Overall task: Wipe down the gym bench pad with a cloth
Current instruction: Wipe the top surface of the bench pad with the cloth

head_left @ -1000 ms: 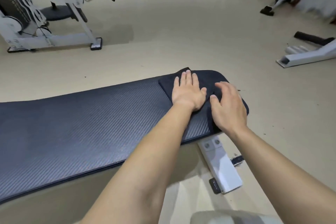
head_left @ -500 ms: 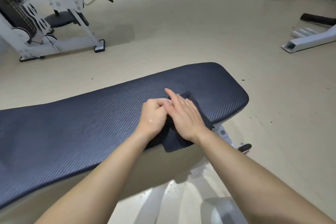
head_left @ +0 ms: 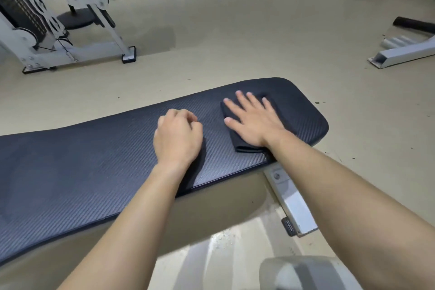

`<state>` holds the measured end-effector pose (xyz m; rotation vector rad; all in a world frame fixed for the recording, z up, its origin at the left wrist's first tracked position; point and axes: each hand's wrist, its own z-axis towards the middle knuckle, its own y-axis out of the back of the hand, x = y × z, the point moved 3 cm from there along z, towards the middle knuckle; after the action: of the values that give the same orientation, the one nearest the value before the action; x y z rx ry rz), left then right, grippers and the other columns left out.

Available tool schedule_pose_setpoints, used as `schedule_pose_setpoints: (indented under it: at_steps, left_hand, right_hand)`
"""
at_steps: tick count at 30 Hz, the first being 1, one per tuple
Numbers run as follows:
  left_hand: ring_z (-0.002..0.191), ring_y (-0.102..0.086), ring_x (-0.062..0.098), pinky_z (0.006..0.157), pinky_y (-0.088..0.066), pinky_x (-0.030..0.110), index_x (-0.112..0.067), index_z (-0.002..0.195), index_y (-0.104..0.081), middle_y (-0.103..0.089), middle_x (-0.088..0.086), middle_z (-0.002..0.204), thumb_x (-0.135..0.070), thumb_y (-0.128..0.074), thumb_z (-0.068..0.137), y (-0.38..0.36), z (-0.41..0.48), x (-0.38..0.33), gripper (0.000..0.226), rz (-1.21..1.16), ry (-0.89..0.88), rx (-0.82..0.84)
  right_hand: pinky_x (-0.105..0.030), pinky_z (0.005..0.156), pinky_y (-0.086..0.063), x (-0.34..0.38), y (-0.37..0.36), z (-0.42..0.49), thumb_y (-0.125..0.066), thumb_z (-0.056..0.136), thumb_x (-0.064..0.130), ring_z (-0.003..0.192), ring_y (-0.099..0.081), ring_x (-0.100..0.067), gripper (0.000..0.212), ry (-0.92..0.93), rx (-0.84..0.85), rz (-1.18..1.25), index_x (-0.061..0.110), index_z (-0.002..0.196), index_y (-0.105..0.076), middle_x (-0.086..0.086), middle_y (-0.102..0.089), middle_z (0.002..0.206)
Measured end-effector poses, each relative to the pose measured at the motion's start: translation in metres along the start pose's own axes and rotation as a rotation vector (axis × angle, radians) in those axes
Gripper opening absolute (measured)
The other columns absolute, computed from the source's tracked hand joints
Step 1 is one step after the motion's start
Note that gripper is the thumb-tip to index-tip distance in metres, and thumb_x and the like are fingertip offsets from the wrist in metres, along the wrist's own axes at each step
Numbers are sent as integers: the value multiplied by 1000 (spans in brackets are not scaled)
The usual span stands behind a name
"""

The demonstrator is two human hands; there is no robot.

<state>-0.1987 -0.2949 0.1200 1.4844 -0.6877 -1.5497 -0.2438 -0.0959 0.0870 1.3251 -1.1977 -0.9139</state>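
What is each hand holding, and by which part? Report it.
Nothing is gripped. The right hand presses flat on the folded cloth; the left hand rests curled on the pad, empty.

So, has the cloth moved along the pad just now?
Yes. The cloth left the near edge of the pad and now lies flat nearer its rounded end, under the right hand.

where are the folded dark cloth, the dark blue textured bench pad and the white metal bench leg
folded dark cloth (head_left: pixel 244 146): head view, near folded edge
dark blue textured bench pad (head_left: pixel 94 172): head view, bare left surface
white metal bench leg (head_left: pixel 294 205): head view, top face
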Motion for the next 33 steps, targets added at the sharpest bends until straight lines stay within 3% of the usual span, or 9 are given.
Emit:
schedule_pose_setpoints:
  at_steps: [4, 7, 12, 18, 22, 25, 27, 30, 33]
  left_hand:
    - [111, -52, 28, 91, -44, 41, -22, 110, -65, -60, 2, 118, -32, -48, 88, -19, -15, -20, 29, 158, -139, 47]
    - [110, -52, 23, 91, -45, 38, -23, 110, -64, -60, -3, 118, -33, -48, 89, -18, -31, -16, 28, 114, -187, 74]
    - [110, -50, 16, 89, -46, 35, -25, 107, -65, -59, -11, 115, -26, -49, 89, 11, -31, 9, 24, -29, -107, 64]
    - [109, -50, 16, 87, -44, 35, -27, 98, -66, -61, -11, 110, -20, -51, 89, 46, -21, 60, 19, -80, -26, 32]
    - [105, -55, 21, 86, -48, 42, -25, 94, -64, -60, -6, 107, -14, -48, 86, 74, -15, 98, 21, -99, 59, -64]
    - [105, -57, 24, 87, -48, 44, -24, 95, -64, -63, -3, 108, -19, -47, 87, 91, -9, 118, 20, -79, 171, -103]
    - [103, -59, 25, 85, -49, 42, -25, 94, -65, -65, -3, 106, -23, -47, 88, 91, -9, 118, 19, -61, 208, -75]
    - [101, -61, 21, 86, -49, 39, -27, 94, -67, -68, -6, 104, -24, -47, 87, 73, -19, 86, 21, -59, 147, -15]
    - [108, -59, 18, 93, -47, 40, -24, 105, -67, -67, -6, 113, -27, -44, 86, 39, -33, 37, 30, -114, -11, 30]
  right_hand:
    - [-51, 122, 4, -42, -1, -11, -10, 97, 63, 154, 10, -24, 67, -233, -12, 29, 37, 157, 2, 1, 12, 167]
    - [-51, 123, 3, -33, -5, -32, -6, 98, 62, 153, 13, -26, 68, -251, -10, 21, 33, 158, 6, -3, 15, 167]
    - [-50, 123, 4, 16, -7, -41, -8, 100, 57, 152, 16, -27, 66, -131, 31, -11, 31, 157, 10, -4, 19, 166]
    - [-52, 122, 5, 112, -4, 57, -11, 101, 53, 153, 13, -30, 64, -75, 24, 3, 28, 159, 1, -7, 12, 167]
    - [-53, 121, 5, 231, -21, 68, -24, 100, 48, 152, 14, -31, 68, 195, 52, -55, 25, 159, 3, -8, 14, 167]
    - [-52, 122, 4, 266, -26, 38, -29, 99, 41, 151, 20, -29, 72, 354, 96, -114, 23, 158, 8, -7, 20, 165]
    - [-50, 122, 4, 267, -26, 10, -33, 97, 38, 152, 19, -27, 72, 441, 90, -140, 21, 158, 2, -5, 9, 167]
    - [-46, 123, 1, 239, -25, -33, -33, 95, 40, 153, -2, -21, 69, 528, 48, -99, 22, 158, -14, -2, -19, 165]
    - [-45, 123, 2, 164, -16, -41, -28, 95, 43, 153, 1, -19, 69, 456, 52, -100, 26, 159, -10, 2, -12, 167]
